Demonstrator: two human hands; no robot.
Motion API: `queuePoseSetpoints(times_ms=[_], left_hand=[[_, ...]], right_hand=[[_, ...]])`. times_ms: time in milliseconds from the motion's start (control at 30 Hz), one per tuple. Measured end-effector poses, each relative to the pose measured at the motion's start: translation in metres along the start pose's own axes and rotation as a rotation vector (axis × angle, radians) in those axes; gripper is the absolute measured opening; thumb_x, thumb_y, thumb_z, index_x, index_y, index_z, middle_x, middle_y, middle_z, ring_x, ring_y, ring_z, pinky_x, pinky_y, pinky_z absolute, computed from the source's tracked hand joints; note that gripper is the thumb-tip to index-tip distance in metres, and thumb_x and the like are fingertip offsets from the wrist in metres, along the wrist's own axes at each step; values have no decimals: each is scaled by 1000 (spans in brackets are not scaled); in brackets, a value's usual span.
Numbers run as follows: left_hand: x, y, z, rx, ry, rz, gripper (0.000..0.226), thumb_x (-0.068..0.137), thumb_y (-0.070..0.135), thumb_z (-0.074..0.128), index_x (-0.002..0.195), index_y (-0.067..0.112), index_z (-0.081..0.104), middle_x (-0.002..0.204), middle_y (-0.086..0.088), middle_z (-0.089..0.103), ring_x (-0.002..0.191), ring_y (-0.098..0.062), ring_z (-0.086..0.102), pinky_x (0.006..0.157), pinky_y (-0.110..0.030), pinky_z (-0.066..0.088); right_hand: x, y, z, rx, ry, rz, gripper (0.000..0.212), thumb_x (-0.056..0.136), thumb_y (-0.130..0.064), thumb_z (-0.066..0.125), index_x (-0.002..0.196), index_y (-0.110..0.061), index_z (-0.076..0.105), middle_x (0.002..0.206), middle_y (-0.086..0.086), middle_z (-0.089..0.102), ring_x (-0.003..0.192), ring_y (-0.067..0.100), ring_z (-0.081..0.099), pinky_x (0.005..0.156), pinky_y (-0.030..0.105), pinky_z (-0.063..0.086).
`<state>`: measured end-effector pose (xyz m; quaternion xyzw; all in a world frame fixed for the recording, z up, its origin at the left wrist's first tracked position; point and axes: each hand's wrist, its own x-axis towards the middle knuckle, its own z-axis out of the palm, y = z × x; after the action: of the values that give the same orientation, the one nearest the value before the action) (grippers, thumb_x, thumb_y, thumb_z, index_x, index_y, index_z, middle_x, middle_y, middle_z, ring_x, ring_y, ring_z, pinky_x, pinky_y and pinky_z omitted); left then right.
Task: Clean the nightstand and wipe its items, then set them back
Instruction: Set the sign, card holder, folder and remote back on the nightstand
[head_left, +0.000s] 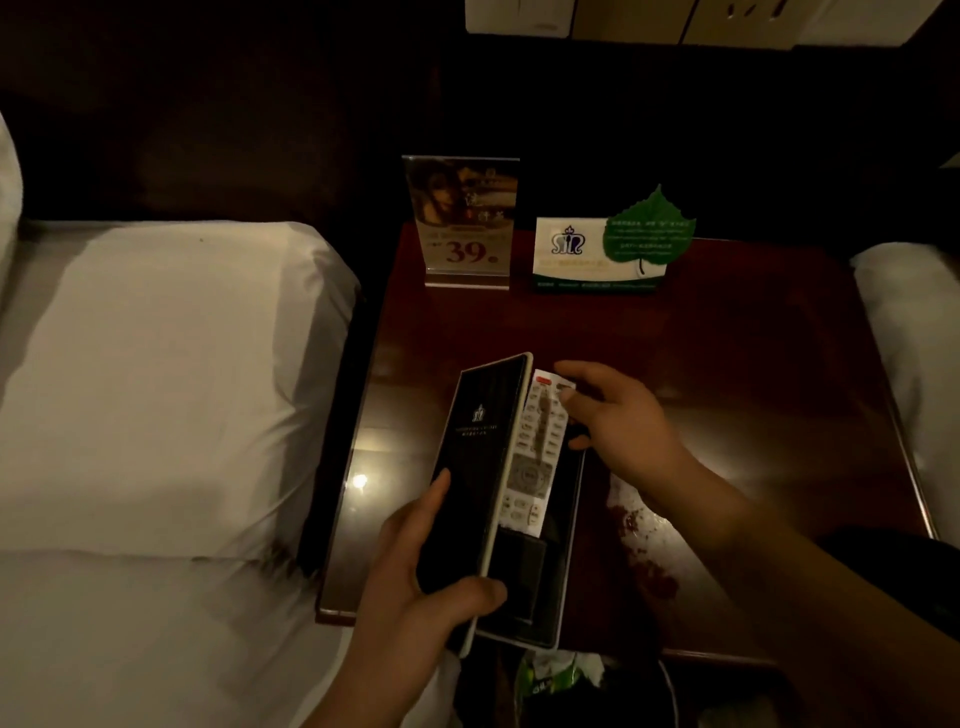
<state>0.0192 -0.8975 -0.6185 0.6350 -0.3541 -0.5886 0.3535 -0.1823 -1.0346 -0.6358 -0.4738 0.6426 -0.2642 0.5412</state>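
- Now the left hand (431, 566) grips the raised lid of a flat black case with a pale rim (563, 561), thumb curled over its edge, above the near left part of the dark red glossy wooden nightstand (727, 364).
- A white button-covered remote control (535, 447) lies inside the case.
- The right hand (623, 421) touches the remote's far end with its fingertips; I cannot tell whether it pinches it.
- A white cloth with red patches (639, 530) lies under the right forearm.
- A clear acrylic sign stand (465, 223) and a white card with a green leaf (613, 249) stand at the back.
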Motion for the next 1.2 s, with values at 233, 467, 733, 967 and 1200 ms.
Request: queuePoseSetpoints(times_ms=[233,467,733,967,1200], left_hand=[[2,-6,4,68,34,16,98,40,44,80,129,65,47,129,32,48,117,16,47,96,-25,43],[-1,-11,16,319,73,62,105,41,56,77,134,71,29,140,24,31,135,-3,32,110,-35,39],[-6,-16,35,546,295,184,77,61,72,63,135,53,48,136,8,40,127,-17,41,102,-36,40],[32,-8,18,411,209,73,41,75,37,74,114,43,62,104,6,56,97,-8,62,78,-22,48],[32,-13,-8,341,373,60,57,76,27,74,124,47,52,108,16,45,98,12,46,78,-15,37]], right_hand=[[7,-16,5,-260,-54,-109,35,101,-22,47,135,-19,55,136,0,55,120,19,54,98,44,49],[-2,-10,0,-14,-20,-8,43,100,-22,50,142,-29,45,148,-2,43,126,21,50,86,38,56],[-65,47,5,94,247,116,34,95,-35,55,126,-24,60,123,2,60,105,15,60,73,29,57],[-84,46,54,125,181,111,42,85,-59,56,125,-45,53,125,-13,52,109,-5,56,86,18,52],[-66,16,92,-21,48,37,43,90,-54,50,130,-39,49,123,-8,44,119,14,47,102,41,46]])
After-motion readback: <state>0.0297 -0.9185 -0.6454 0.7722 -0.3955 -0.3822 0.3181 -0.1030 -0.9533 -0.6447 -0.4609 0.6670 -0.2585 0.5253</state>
